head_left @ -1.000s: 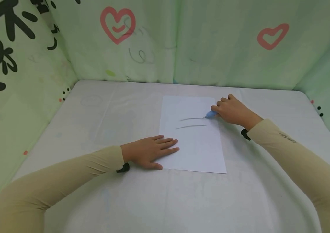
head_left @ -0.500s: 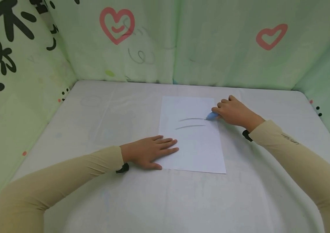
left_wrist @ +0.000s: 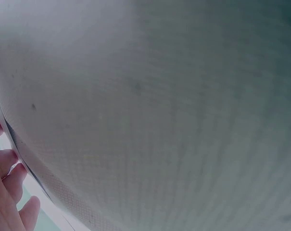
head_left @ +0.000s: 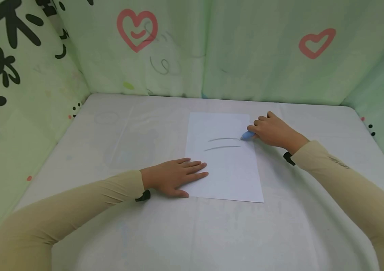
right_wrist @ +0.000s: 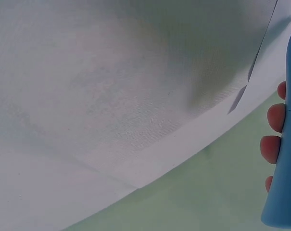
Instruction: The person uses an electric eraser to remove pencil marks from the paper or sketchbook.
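A white sheet of paper [head_left: 225,169] lies on the table and bears two dark, slightly curved lines, one above the other. I cannot tell whether they are drawn or slit. My left hand [head_left: 176,177] rests flat on the paper's lower left edge, fingers spread. My right hand [head_left: 276,130] grips a blue pen-shaped tool [head_left: 247,135] with a thick body and a thin tip. That tip meets the paper at the right end of the upper line. In the right wrist view, fingers [right_wrist: 276,118] wrap round the tool's body [right_wrist: 282,183]. The left wrist view catches only some left fingertips [left_wrist: 15,180].
A white cloth [head_left: 127,233] covers the table. Green printed curtains [head_left: 256,56] with hearts and black lettering stand along the back and sides. A black band [head_left: 289,158] shows at the right wrist and another [head_left: 143,195] at the left.
The right hand and the blue pen-shaped tool have shifted slightly right and toward the person. The upper line reaches a little farther right. The left hand has stayed in place.
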Motion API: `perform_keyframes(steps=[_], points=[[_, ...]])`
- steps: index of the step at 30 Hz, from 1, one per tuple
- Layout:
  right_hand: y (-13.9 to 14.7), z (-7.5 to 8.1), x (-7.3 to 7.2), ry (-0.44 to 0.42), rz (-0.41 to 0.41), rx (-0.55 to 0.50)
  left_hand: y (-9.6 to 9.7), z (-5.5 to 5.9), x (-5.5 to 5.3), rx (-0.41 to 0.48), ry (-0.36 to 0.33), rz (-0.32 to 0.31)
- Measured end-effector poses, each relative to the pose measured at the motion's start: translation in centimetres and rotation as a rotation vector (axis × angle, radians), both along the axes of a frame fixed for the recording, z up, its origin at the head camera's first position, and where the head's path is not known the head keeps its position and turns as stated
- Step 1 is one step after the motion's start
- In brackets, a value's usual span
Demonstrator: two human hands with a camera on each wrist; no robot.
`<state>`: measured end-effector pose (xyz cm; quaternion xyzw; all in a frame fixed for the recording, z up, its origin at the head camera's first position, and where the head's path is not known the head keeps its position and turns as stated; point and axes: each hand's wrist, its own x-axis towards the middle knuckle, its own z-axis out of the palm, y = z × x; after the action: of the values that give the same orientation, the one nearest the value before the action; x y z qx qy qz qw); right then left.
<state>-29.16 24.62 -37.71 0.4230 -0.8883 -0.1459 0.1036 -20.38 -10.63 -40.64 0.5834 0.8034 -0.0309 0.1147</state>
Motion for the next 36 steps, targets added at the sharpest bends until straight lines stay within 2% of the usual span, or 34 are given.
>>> perform_keyframes(steps=[9, 17, 25, 36], points=[[0.0, -0.1, -0.1, -0.001, 0.008, -0.016, 0.1, 0.1, 0.0, 0.002, -0.006, 0.003], [-0.5, -0.2, -0.4, -0.009, -0.021, 0.000, 0.1, 0.0, 0.1, 0.001, 0.002, -0.003], [-0.2, 0.0, -0.1, 0.018, 0.021, -0.011, 0.0, 0.1, -0.1, -0.013, 0.019, 0.005], [-0.8, -0.2, -0.5, -0.007, -0.006, -0.016, 0.0, -0.2, -0.2, 0.011, -0.012, -0.003]])
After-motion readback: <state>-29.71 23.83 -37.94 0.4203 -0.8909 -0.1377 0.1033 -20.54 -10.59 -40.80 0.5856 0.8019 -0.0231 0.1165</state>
